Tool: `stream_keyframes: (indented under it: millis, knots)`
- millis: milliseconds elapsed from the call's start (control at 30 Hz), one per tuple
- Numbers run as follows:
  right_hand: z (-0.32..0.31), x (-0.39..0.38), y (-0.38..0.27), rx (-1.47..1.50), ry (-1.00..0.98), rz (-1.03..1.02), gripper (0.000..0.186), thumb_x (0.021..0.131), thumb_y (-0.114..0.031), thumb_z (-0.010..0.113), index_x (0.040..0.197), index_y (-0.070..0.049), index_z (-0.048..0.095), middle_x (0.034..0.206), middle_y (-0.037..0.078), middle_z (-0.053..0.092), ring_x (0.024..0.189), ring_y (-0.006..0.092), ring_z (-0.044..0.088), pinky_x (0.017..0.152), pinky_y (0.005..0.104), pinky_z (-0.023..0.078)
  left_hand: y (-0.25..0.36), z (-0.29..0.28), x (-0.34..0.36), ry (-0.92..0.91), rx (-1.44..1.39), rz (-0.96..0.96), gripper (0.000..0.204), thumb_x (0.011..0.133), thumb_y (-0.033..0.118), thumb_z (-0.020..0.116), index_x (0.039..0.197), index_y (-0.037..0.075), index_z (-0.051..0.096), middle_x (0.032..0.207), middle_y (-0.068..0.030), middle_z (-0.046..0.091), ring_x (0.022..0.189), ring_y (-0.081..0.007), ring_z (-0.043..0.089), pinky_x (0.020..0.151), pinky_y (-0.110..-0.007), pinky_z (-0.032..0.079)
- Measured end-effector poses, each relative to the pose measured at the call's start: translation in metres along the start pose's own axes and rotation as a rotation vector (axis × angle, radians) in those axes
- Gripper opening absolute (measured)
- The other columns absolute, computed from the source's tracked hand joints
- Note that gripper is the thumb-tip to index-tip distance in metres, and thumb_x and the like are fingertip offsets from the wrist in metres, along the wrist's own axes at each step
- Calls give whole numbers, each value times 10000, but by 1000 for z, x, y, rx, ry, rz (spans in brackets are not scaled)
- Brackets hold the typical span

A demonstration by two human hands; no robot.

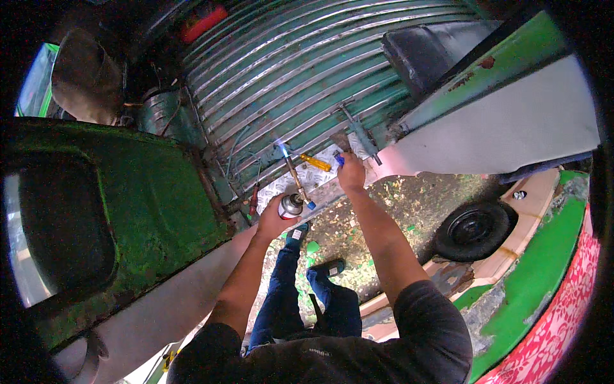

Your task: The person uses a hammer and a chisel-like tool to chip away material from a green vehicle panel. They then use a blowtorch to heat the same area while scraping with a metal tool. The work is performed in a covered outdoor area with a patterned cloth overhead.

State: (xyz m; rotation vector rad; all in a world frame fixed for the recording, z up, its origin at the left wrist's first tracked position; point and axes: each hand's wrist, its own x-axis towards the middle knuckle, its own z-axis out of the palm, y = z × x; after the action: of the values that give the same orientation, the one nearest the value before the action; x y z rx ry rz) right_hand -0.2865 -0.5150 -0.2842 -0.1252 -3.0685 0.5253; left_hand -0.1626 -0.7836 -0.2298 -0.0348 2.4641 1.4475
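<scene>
My left hand (272, 219) is wrapped round the canister of a gas blowtorch (293, 176). The torch tube points away from me, and a blue flame (281, 148) burns at its tip. Farther right, my right hand (352, 173) is closed on a small blue-handled tool (339, 158); its working end is hard to make out. A yellow screwdriver handle (315, 162) lies between the torch and my right hand, on a bright tread-patterned metal sheet (275, 186). To the left of the torch lies a red-handled screwdriver (254, 200).
A ribbed green metal floor (281, 83) stretches away beyond the sheet. Right of my right hand rests a clamp-like metal tool (362, 136). A rusty green door (147, 198) stands at left, a wheel (476, 232) and green body panel (537, 275) at right. Leaf-strewn ground (403, 205) lies below.
</scene>
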Motion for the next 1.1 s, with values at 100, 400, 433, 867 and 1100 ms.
stream_keyframes:
  millis: [100,400,433,867,1100]
  knots:
    - [1,1,6,47,33,-38,397,721,-70,758,1098,-104,638,1117,117,613,1048,346,590,901,441,499,-6,-1,5,-14,-11,-2,819,658,336,868,1325,31,502,1260,-176,581,1190,-326,569,1008,-387,447]
    - [-17,-7,19,-9,68,28,366,807,-177,729,1150,-123,613,1136,110,585,1059,354,579,870,470,506,-6,3,11,-46,-41,-46,791,663,311,864,1323,53,513,1262,-161,579,1198,-321,565,1013,-383,441]
    - [-15,-5,22,-15,33,75,361,820,-188,719,1157,-119,609,1133,116,585,1055,353,581,864,473,507,-5,3,12,-55,-44,-48,788,662,309,864,1322,55,515,1263,-160,579,1198,-322,565,1014,-382,441]
    - [-73,-61,51,374,212,99,347,854,-84,688,1175,-20,574,1076,167,601,978,323,615,812,434,508,44,-2,-4,-205,16,7,825,652,318,869,1337,48,497,1265,-169,594,1192,-311,581,1006,-368,452]
    - [-183,-298,75,765,330,613,466,834,-54,713,1227,-29,465,1035,112,621,900,165,608,767,308,489,109,50,-23,-562,76,272,829,639,337,874,1323,35,517,1212,-191,630,1142,-333,615,977,-389,476]
